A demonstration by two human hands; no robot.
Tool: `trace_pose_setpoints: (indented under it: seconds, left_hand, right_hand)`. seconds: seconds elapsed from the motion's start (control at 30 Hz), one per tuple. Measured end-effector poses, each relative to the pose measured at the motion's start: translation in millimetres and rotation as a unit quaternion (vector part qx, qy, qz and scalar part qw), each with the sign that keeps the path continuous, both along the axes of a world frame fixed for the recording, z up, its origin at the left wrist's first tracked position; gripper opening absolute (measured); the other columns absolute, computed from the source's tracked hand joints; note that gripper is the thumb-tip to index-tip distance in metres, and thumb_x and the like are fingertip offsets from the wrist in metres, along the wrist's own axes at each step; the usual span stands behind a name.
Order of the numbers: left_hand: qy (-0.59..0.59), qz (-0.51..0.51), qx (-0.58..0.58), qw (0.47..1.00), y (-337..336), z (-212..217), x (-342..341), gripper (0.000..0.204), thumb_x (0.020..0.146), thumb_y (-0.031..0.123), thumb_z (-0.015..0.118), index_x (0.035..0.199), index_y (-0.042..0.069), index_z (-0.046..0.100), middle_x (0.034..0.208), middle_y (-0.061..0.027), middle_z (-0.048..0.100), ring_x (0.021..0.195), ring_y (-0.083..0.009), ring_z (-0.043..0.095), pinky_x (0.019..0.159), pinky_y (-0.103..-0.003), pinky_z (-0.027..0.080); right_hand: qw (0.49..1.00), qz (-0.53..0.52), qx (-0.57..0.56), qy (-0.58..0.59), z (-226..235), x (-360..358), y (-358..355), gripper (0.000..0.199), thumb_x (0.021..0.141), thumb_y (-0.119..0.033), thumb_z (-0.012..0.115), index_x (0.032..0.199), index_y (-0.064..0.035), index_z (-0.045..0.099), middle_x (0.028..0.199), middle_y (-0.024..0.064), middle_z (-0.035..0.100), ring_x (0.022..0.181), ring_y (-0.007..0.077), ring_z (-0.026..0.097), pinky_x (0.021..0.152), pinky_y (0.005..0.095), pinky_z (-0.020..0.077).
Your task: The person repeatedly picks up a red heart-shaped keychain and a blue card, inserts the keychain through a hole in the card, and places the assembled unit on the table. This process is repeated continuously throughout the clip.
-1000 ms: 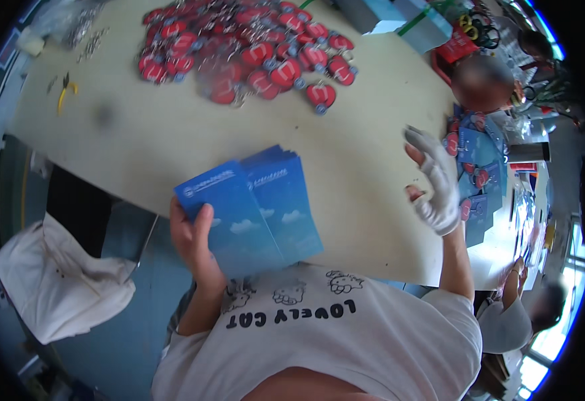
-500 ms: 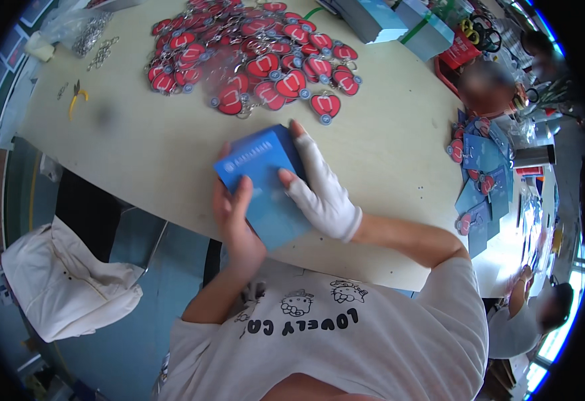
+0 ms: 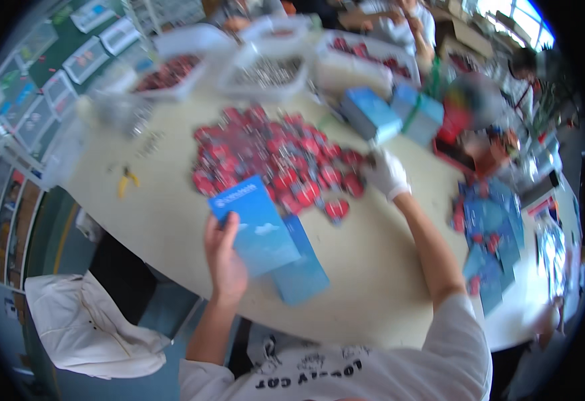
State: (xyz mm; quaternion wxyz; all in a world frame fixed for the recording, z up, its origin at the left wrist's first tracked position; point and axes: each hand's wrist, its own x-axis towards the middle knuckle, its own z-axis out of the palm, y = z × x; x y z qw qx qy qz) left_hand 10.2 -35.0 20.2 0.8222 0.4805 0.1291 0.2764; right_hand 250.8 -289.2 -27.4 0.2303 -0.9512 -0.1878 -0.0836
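Observation:
My bare left hand (image 3: 226,257) grips a blue printed card (image 3: 252,224) with a cloud picture, thumb on its face; whether it is one card or a stack I cannot tell. Partly beneath it, another blue card or stack (image 3: 304,271) lies at an angle on the table. My right hand (image 3: 387,175), in a white glove with bare thumb and fingertips, reaches out to the right edge of a heap of red heart-shaped keychains (image 3: 286,177). Motion blurs its fingers, so any hold is unclear. One keychain (image 3: 336,210) lies at the heap's near edge.
Behind the heap stand white bins (image 3: 266,70) of red pieces and metal parts. Bundled blue card stacks (image 3: 370,113) are at the back right; more cards with keychains (image 3: 493,220) lie at right. Yellow-handled pliers (image 3: 127,182) rest at left. Other people are across the table.
My right hand has left the blue cards and moved far right to the keychain heap. A second blue card or stack now lies on the table. The view has tilted up.

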Motion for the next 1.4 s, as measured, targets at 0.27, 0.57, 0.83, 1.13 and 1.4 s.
trace_pose_setpoints:
  seconds: [0.27, 0.57, 0.83, 1.13, 1.4]
  left_hand:
    - [-0.098, -0.017, 0.084, 0.991, 11.0, 1.2, 94.1, 0.019, 0.097, 0.015, 0.054, 0.113, 0.005, 0.057, 0.101, 0.0, 0.06, 0.092, -0.0059, 0.053, 0.084, -0.024, 0.042]
    - [-0.074, -0.034, 0.036, 0.996, 9.6, -16.0, 94.4, 0.017, 0.094, 0.013, 0.059, 0.108, 0.004, 0.06, 0.099, 0.0013, 0.061, 0.091, -0.0049, 0.053, 0.082, -0.024, 0.042]
    - [-0.083, -0.011, 0.204, 0.975, 5.8, -9.2, 113.3, 0.019, 0.093, 0.018, 0.062, 0.103, 0.002, 0.06, 0.093, 0.0008, 0.06, 0.085, -0.0054, 0.052, 0.077, -0.023, 0.043]
    - [-0.132, -0.08, 0.12, 0.981, -21.1, 0.6, 96.1, 0.019, 0.092, 0.009, 0.061, 0.11, 0.0, 0.06, 0.1, -0.0002, 0.062, 0.09, -0.006, 0.054, 0.083, -0.023, 0.042]
    - [-0.147, -0.127, 0.08, 0.978, -24.4, 6.3, 81.9, 0.021, 0.091, 0.007, 0.062, 0.111, 0.001, 0.061, 0.109, -0.004, 0.063, 0.098, -0.0084, 0.056, 0.089, -0.026, 0.042]
  right_hand:
    - [0.998, -0.043, -0.028, -0.044, 7.1, -20.5, 14.7, 0.026, 0.077, -0.029, 0.068, 0.089, -0.0059, 0.063, 0.091, 0.0183, 0.063, 0.086, 0.0362, 0.062, 0.076, 0.0444, 0.0502]
    - [0.999, 0.014, -0.028, -0.013, 15.3, -17.8, 5.1, 0.022, 0.082, -0.026, 0.064, 0.082, -0.0045, 0.065, 0.092, 0.0191, 0.062, 0.086, 0.0372, 0.061, 0.076, 0.0437, 0.0498]
    - [0.962, 0.206, 0.093, -0.152, 103.0, -43.4, 33.1, 0.018, 0.083, -0.014, 0.061, 0.097, -0.0044, 0.052, 0.095, 0.0137, 0.052, 0.087, 0.0341, 0.055, 0.074, 0.0409, 0.0448]
    - [0.918, 0.267, 0.213, -0.203, 100.6, -76.6, 93.0, 0.025, 0.068, -0.004, 0.073, 0.087, -0.0009, 0.058, 0.109, 0.0168, 0.052, 0.098, 0.0359, 0.053, 0.085, 0.043, 0.0452]
    - [0.925, 0.23, 0.262, -0.151, 104.0, -90.8, 93.9, 0.025, 0.069, -0.004, 0.072, 0.089, -0.0003, 0.057, 0.103, 0.0129, 0.056, 0.088, 0.0295, 0.06, 0.076, 0.0366, 0.0505]
